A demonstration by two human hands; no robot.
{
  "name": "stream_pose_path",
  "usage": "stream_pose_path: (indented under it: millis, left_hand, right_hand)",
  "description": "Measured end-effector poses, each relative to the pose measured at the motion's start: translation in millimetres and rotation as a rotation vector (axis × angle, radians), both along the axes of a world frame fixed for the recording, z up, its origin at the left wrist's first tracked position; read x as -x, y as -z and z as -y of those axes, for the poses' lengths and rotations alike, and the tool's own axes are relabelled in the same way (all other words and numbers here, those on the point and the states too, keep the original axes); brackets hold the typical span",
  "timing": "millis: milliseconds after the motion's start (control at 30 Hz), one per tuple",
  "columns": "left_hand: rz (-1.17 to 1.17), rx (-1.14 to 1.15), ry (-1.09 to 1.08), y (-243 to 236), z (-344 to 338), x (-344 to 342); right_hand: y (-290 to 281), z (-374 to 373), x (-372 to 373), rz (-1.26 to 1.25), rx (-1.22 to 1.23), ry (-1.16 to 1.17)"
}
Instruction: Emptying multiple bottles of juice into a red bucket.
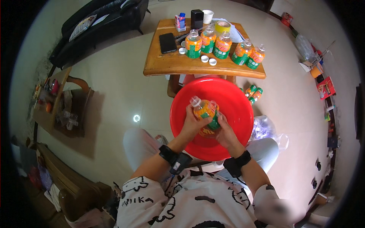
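Lettering visible on my remote feed: a short black word on the T-shirt's left sleeve; characters on the orange-and-green labels of the drink bottles on the table and of the held bottle; print on a red box, too small for me to read.

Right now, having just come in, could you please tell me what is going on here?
A person's left hand and right hand hold an orange-and-green bottle over a red basin. Five similar bottles stand on the wooden table beyond, with loose white caps beside them.
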State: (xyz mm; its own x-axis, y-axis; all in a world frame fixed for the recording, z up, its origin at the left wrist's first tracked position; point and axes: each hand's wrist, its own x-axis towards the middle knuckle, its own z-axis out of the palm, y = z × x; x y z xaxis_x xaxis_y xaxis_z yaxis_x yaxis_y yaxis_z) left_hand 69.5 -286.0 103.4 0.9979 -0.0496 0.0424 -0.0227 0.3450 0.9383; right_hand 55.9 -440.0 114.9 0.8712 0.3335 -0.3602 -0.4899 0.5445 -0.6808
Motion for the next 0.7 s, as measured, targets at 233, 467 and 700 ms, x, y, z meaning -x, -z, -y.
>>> stream_pose_path:
  millis: [233, 467, 700]
  left_hand:
    - [-0.137, 0.076, 0.036, -11, -13, -26]
    - [-0.315, 0.345, 0.269, 2, -26, -48]
    - [-0.368, 0.47, 0.232, -10, 25, -36]
  right_hand:
    - [-4, 43, -4, 0.032, 0.192, 0.079]
    - [-11, 10, -15, 0.455, 0.545, 0.06]
    - [-44, 73, -43, 0.197, 0.563, -0.089]
